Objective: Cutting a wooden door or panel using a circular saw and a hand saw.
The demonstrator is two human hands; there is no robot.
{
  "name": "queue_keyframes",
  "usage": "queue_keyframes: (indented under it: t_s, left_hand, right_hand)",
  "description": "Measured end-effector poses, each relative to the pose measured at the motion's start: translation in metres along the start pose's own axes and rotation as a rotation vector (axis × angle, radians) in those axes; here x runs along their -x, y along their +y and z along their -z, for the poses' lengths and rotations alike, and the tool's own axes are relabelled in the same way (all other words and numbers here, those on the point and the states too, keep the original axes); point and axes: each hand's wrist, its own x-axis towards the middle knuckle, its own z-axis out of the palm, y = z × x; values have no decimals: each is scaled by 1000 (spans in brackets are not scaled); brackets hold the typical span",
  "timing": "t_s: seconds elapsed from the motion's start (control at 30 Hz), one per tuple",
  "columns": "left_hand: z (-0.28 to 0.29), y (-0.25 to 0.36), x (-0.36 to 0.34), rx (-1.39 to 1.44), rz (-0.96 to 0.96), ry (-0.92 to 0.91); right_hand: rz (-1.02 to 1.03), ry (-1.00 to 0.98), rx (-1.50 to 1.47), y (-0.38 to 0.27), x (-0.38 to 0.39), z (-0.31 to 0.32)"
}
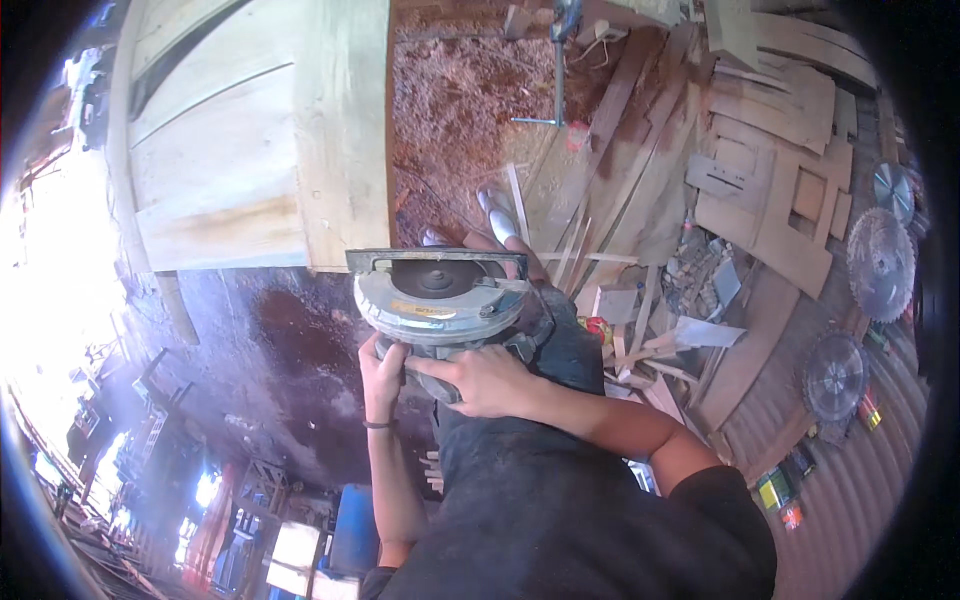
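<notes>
A circular saw (440, 305) is held up in front of my body, with its flat base plate turned away from me and its round blade guard showing. My left hand (382, 368) is closed around the left part of the saw's body. On the rear handle, my right hand (487, 381) wraps its fingers, the index finger reaching forward along the grip. The base plate's left end is close to the near corner of a pale wooden panel (230, 140); whether they touch I cannot tell. The saw's blade edge is mostly hidden by the guard.
Sawdust (450, 100) covers the ground beyond the saw. A clamp (558, 80) stands at the far side. Planks (640, 130) and plywood offcuts (775, 190) lie at the right. Several round saw blades (880, 265) hang on a corrugated wall. A blue drum (355, 530) stands lower left.
</notes>
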Motion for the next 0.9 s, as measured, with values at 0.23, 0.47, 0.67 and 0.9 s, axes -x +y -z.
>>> queue_keyframes:
  t_s: [0.23,0.47,0.67,0.9]
  left_hand:
    - [-4,3,2,-54,25,35]
    - [-2,-8,-4,-97,-29,34]
    - [-2,-4,-4,-104,-31,26]
    - [-2,-3,-5,-140,-2,44]
  right_hand:
    - [-21,-56,46,2,1,1]
    - [15,-23,71,6,1,-2]
    - [13,-18,83,1,0,1]
    - [8,-30,100,5,-1,-4]
